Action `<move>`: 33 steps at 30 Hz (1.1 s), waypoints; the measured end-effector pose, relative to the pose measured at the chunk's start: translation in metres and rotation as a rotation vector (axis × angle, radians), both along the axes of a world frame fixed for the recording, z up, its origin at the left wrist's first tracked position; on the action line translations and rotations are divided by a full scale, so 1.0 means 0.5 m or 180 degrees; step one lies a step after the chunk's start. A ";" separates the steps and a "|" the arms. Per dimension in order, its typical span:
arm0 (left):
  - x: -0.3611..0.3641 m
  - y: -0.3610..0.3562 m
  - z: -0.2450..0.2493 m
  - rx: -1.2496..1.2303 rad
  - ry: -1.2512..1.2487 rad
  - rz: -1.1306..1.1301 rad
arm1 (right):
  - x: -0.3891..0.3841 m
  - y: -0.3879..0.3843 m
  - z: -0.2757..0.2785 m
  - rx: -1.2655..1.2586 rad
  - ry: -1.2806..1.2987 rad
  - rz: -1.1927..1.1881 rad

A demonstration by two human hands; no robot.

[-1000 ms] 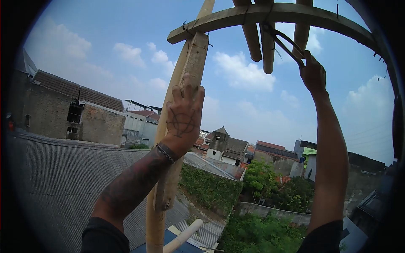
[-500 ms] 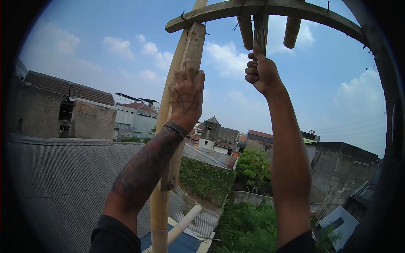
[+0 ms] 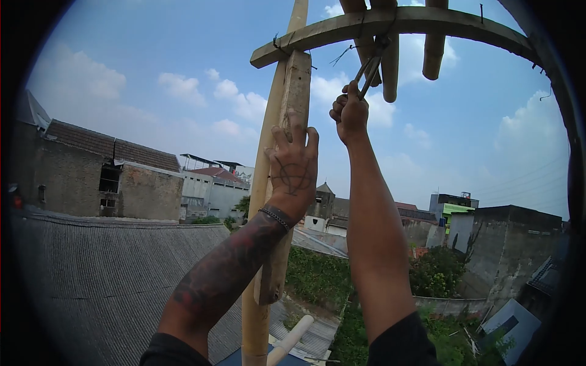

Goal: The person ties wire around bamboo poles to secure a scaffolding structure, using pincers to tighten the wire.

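Observation:
My left hand [image 3: 295, 161] is wrapped round an upright wooden plank [image 3: 297, 79], which lies against a tall bamboo pole [image 3: 255, 329]. Raised higher, my right hand [image 3: 352, 114] grips the handles of pincers [image 3: 370, 78]. Their jaws are up at dark wire [image 3: 381, 43] on a horizontal wooden beam [image 3: 329, 32]; whether they bite the wire is too small to tell. Loose wire ends [image 3: 343, 55] stick out to the left of the pincers. Several bamboo poles, one with its cut end [image 3: 389, 91] near the pincers, cross the beam.
A corrugated roof [image 3: 122, 274] spreads below on the left. Another bamboo pole [image 3: 293, 338] juts out low beside the upright one. A dark curved frame edge [image 3: 552, 79] borders the right, and a nail [image 3: 481, 12] stands up from the beam. Greenery [image 3: 320, 274] lies far below.
My right hand has swung left with the pincers, whose handles now slant down to the left. My left hand stays on the plank. The whole view has shifted slightly.

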State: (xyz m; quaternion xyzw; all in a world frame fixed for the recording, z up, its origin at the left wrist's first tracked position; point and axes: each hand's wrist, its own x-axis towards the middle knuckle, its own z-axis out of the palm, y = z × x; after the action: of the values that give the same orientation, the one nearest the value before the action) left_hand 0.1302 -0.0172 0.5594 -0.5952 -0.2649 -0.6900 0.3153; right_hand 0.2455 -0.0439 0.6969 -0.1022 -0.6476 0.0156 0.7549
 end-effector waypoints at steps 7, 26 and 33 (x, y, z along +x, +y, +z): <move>-0.003 -0.009 -0.002 0.0054 0.0027 -0.0053 | 0.040 0.040 0.037 0.0228 -0.0163 -0.0115; 0.000 -0.002 -0.007 0.0352 0.0013 -0.0078 | 0.042 -0.476 0.027 -0.2227 -0.0917 -0.2371; 0.001 -0.005 -0.010 0.0485 -0.0081 -0.0106 | 0.020 -0.552 0.074 -0.2503 -0.1104 -0.3154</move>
State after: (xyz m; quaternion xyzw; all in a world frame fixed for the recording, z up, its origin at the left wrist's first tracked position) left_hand 0.1305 -0.0198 0.5543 -0.5650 -0.2057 -0.7209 0.3448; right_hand 0.2553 -0.3197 0.7341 -0.6579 -0.5822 -0.1151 0.4637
